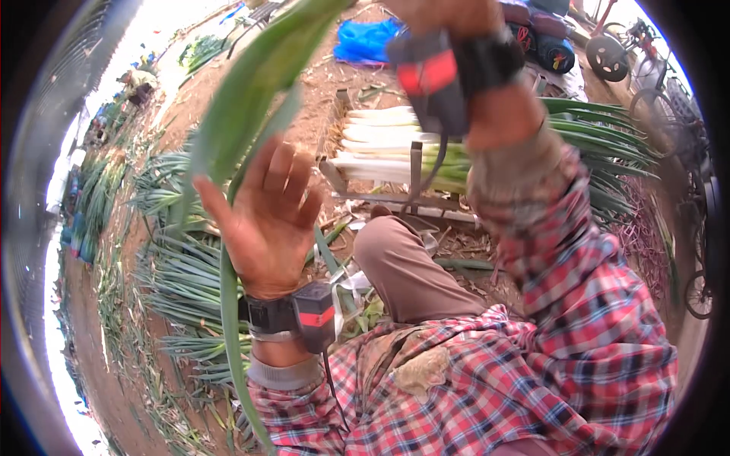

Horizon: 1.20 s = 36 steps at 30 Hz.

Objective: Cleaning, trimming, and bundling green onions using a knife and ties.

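Note:
My left hand [275, 216] is raised palm up, fingers stretched out and apart, with nothing held in it. Beside its thumb hangs a long green leek leaf [247, 99], which runs up past the top edge and blurs a little. A narrower strip of leaf [230, 304] drops down past my left wrist. At the top edge is my right hand [449, 14], cut off by the picture so that its fingers are hidden. Below the right wrist, trimmed leeks [376, 140] lie side by side in a low wooden crate [416, 163], white ends to the left.
Piles of leeks with green tops [190, 273] lie on the soil to my left. Leaf scraps [114, 304] litter the ground there. A blue plastic sheet [365, 42] lies beyond the crate. Bicycles [646, 57] stand at the far right. My bent knee [388, 251] is close to the crate.

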Each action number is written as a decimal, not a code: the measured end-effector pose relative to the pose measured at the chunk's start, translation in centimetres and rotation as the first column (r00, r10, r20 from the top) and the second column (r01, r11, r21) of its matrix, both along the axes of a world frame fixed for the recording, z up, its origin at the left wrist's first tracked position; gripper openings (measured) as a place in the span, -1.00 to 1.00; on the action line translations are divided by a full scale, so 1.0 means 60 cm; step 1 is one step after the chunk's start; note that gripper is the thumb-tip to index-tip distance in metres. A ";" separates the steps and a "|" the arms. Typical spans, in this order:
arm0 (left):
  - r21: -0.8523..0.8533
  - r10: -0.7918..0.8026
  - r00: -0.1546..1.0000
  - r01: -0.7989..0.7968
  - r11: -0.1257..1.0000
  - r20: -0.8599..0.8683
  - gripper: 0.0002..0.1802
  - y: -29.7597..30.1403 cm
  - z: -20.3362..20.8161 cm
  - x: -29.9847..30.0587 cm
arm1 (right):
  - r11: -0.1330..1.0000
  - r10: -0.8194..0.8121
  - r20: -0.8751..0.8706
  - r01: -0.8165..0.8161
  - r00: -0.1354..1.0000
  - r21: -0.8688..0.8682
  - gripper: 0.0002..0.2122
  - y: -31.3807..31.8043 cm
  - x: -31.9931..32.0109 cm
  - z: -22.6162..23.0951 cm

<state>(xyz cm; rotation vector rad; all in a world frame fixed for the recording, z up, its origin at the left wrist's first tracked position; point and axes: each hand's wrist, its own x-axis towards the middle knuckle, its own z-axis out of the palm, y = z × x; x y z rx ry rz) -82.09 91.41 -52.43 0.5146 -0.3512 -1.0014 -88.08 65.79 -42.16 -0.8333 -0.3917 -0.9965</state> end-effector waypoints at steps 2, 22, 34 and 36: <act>-0.167 -0.060 0.996 0.048 0.985 -0.066 -0.13 0.018 -0.045 0.033 | 0.990 -0.140 -0.030 0.138 0.990 -0.037 -0.53 -0.060 -0.024 0.066; 0.255 0.152 0.476 -0.683 0.685 0.866 -0.74 0.131 -0.015 0.033 | 0.935 0.353 -0.282 -0.347 0.892 0.071 -0.68 0.167 0.030 -0.073; -0.608 -0.057 -0.667 -0.708 0.359 0.743 -0.57 0.087 0.090 -0.026 | 0.833 -0.430 0.069 0.425 0.900 -0.354 -0.64 0.206 0.034 -0.038; -0.685 0.113 -0.727 -0.567 0.458 0.677 -0.41 0.054 0.123 -0.042 | 0.821 -0.470 0.027 0.448 0.882 -0.354 -0.65 0.180 -0.001 0.032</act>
